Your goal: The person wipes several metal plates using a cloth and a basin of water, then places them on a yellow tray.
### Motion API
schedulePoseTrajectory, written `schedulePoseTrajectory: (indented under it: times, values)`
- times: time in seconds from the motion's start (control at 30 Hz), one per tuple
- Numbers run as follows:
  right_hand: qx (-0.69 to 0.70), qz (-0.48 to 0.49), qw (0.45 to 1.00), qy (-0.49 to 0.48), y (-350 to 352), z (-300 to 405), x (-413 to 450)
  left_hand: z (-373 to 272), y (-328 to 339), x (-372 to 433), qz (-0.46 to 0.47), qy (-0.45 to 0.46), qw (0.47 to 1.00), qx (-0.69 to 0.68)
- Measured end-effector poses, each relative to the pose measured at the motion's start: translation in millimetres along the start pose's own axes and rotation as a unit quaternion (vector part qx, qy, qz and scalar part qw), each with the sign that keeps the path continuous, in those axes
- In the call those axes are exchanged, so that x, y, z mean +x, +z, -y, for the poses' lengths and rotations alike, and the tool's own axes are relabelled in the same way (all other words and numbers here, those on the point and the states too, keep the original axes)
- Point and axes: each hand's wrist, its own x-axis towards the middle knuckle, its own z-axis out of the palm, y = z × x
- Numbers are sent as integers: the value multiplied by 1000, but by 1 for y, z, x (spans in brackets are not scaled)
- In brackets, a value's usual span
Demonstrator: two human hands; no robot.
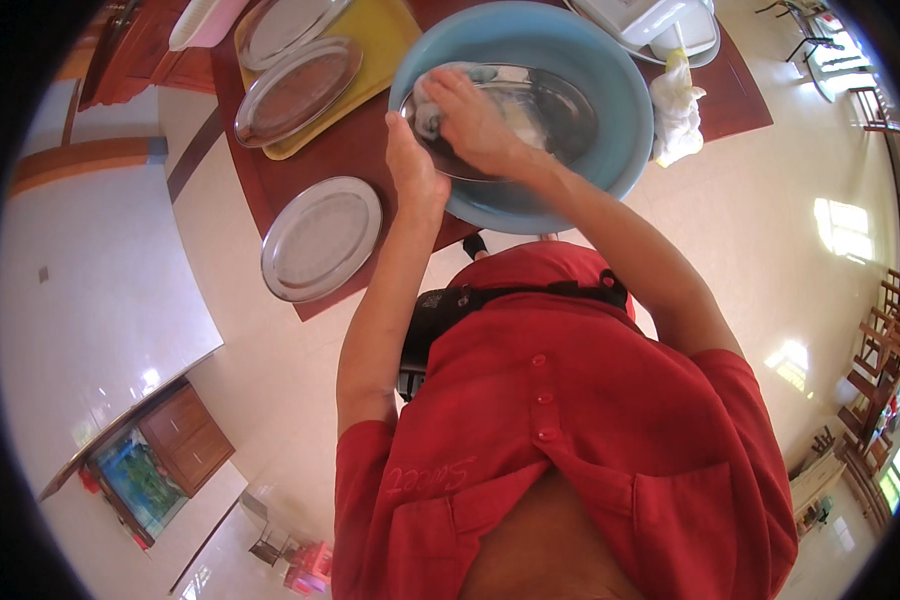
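A large blue plastic basin [634,127] stands at the table's edge in front of me. Tilted inside it is a shiny oval metal platter [570,112]. My left hand [418,161] holds the platter's left end at the basin's rim; its fingers are mostly hidden beneath. With bent fingers, my right hand [472,120] presses a wet grey cloth [426,112] against the platter's upper left surface. The cloth is bunched and partly covered by that hand.
The brown table [270,169] carries another oval metal platter [322,240] at front left. Two more platters [300,90] rest on a yellow tray [386,37]. White dishes [645,22] stand right of the basin. A crumpled white plastic bag [676,120] hangs by the table's right edge.
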Motion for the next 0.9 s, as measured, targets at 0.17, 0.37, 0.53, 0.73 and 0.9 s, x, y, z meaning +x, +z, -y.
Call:
schedulePoseTrajectory:
  times: [0.17, 0.37, 0.53, 0.73, 0.9]
  values:
    - [-86, 43, 993, 63, -30, -37, -11, -1, 7, -5, -35, 17, 998, 40]
    - [-206, 146, 954, 162, -83, -62, -48, -3, 10, -12, -63, 29, 996, 59]
    - [-244, 255, 909, 221, -93, -38, -72, -2, 12, -12, -65, 24, 996, 55]
    - [-59, 176, 981, 60, -71, 24, -71, -2, 7, -6, -66, 16, 997, 46]
    - [19, 158, 986, 54, -39, 41, -34, -4, 5, -7, -43, -3, 998, 36]
